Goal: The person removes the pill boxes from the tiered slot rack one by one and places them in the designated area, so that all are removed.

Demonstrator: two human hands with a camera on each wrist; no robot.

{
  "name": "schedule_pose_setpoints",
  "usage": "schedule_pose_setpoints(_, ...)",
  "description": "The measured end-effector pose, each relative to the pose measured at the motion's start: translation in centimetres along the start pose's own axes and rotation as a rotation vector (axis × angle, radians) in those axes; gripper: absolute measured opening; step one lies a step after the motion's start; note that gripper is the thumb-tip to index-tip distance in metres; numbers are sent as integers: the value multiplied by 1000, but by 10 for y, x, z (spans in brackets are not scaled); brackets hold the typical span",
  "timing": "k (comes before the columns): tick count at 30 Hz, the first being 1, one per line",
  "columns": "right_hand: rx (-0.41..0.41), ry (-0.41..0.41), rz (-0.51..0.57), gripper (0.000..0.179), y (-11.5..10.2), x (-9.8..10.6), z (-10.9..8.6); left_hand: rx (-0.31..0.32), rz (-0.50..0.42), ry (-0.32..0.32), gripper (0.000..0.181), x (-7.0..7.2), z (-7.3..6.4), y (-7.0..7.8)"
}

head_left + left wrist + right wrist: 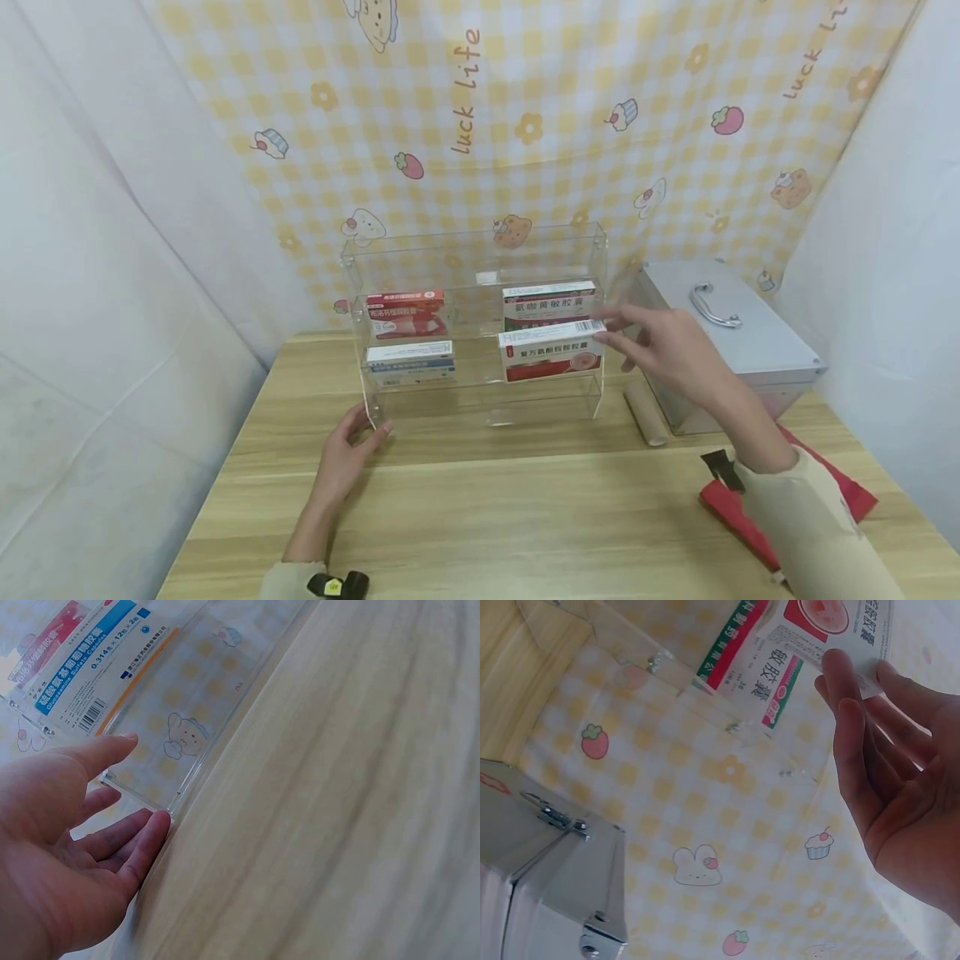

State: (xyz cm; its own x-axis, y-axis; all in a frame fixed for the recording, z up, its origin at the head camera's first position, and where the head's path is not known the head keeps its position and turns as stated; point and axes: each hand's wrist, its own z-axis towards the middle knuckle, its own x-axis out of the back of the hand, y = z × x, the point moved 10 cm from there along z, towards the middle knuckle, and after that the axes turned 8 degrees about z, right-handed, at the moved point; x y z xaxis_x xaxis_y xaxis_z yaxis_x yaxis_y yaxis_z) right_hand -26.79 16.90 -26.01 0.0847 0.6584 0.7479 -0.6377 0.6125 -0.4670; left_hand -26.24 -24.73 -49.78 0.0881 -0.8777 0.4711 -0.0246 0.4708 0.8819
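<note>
A clear acrylic rack (487, 408) stands on the table. My right hand (667, 346) pinches the right end of a white-and-red medicine box (551, 358) at the rack's lower right. In the right wrist view, thumb and fingertips meet that box (866, 671) at its corner. Behind and above it sits a white-and-green medicine box (547, 307). On the left side are a red medicine box (405, 317) and, lower, a white-and-blue medicine box (411, 367). My left hand (348, 454) holds the rack's lower left corner, thumb in front and fingers along the side.
A silver case (750, 333) with a metal handle stands at the right. Between it and the rack lies a beige roll (645, 414). A red cloth-like item (738, 521) lies partly under my right sleeve. Behind the rack hangs a yellow checked curtain (487, 183).
</note>
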Motion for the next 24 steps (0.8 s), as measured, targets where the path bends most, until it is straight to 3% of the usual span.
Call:
schedule_pose_setpoints(13,-34,-75,43,27,10,-18,-16,31,-16,-19,69,-1,0,1)
schedule_pose_setpoints(24,-84,-117,-15,28,19,-30,-28,43,-16,-33,62,5,-15,37)
